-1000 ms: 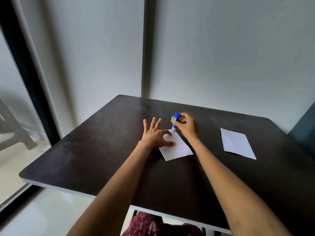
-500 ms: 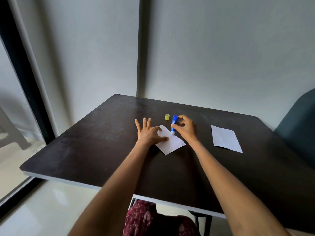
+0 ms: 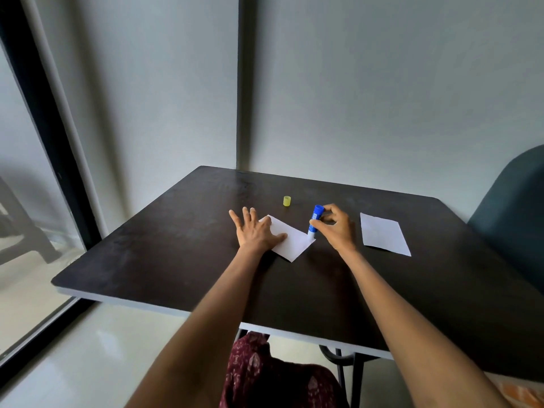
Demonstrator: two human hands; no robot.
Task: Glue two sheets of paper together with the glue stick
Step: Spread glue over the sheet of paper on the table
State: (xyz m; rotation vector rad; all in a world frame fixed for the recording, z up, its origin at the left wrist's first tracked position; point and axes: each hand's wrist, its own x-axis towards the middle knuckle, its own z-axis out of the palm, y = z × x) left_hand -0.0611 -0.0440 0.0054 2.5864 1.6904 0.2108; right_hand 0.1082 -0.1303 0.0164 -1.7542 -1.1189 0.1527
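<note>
I see the blue glue stick point(image 3: 315, 220), a smooth plastic cylinder, standing nearly upright with its tip on the right corner of a white rectangular sheet point(image 3: 290, 240). My right hand point(image 3: 338, 228) pinches the stick's barrel between thumb and curled fingers. The sheet lies flat and matte on the dark, faintly grained table point(image 3: 176, 254), turned diamond-wise. My left hand point(image 3: 256, 232) presses the sheet's left part, fingers spread and straight. Beyond the sheet stands a small yellow cap point(image 3: 287, 201), a short cylinder, apart from it. Well to the sheet's right lies a second white sheet point(image 3: 384, 233), flat and creased.
</note>
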